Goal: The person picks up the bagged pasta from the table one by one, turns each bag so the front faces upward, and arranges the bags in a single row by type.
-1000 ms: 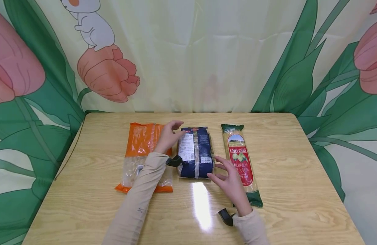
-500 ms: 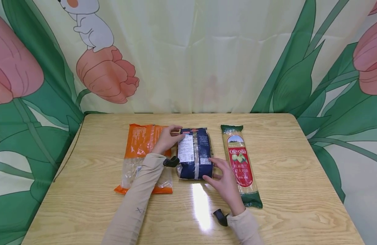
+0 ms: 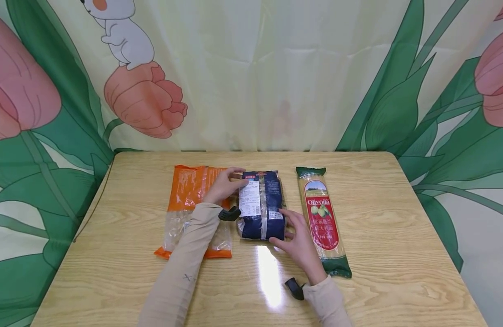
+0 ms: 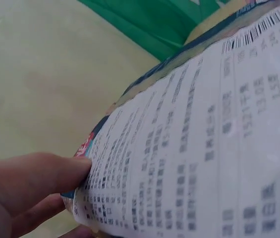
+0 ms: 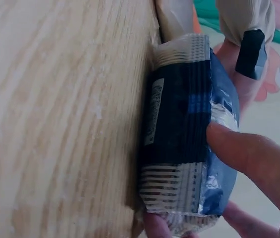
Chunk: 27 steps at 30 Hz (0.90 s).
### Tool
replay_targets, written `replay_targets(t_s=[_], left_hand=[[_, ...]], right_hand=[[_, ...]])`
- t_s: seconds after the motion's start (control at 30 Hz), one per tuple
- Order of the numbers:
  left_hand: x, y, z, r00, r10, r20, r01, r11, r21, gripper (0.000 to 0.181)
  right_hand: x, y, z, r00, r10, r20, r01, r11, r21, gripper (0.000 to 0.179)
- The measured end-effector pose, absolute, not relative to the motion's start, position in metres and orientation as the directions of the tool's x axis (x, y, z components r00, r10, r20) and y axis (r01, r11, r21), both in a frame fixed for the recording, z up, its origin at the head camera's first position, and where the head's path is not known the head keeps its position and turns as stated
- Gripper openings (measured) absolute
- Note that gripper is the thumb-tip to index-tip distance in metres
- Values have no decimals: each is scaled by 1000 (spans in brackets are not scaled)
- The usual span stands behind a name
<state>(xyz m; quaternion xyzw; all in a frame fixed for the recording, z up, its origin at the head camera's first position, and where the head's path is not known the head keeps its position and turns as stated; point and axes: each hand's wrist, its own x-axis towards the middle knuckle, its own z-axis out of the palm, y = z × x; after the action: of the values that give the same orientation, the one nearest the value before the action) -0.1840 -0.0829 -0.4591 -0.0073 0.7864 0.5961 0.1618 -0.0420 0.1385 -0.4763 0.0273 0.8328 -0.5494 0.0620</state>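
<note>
Half-curled hands (image 3: pixel 223 185) (image 3: pixel 298 240) pinch a navy packet (image 3: pixel 271 195) between bagged spaghetti (image 3: pixel 322 218) and an orange bag (image 3: pixel 186 188) beneath a sleeve (image 3: pixel 186 263).

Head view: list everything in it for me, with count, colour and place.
Olivoilà spaghetti packet: 1, red-green-yellow, table centre-right
Agnesi packet: 1, navy, table centre
Clear-windowed packet: 1, orange, table centre-left
Table: 1, wood-brown, beneath packets
Cord-like line: 1, brown, table's left edge
Tulip-print curtain: 1, cream-pink-green, behind table
Wrist devices: 2, black, wrists
Sleeves: 2, beige, forearms
Left hand: 1, bare, holding Agnesi packet's upper left
Right hand: 1, bare, holding its lower right
</note>
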Motion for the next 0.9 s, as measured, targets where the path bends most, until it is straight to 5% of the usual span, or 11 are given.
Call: replay_targets(t_s=[0.47,0.9], left_hand=[[-176,-77,-446,-969,65,-239,-221,217,951,46],[-167,-75,-428,-976,26,-215,-212,96,973,47]], right_hand=[[-43,147,-472,-986,-128,-107,63,306,-950,82],[-32,134,-464,-996,-77,49,-85,578,-811,99]])
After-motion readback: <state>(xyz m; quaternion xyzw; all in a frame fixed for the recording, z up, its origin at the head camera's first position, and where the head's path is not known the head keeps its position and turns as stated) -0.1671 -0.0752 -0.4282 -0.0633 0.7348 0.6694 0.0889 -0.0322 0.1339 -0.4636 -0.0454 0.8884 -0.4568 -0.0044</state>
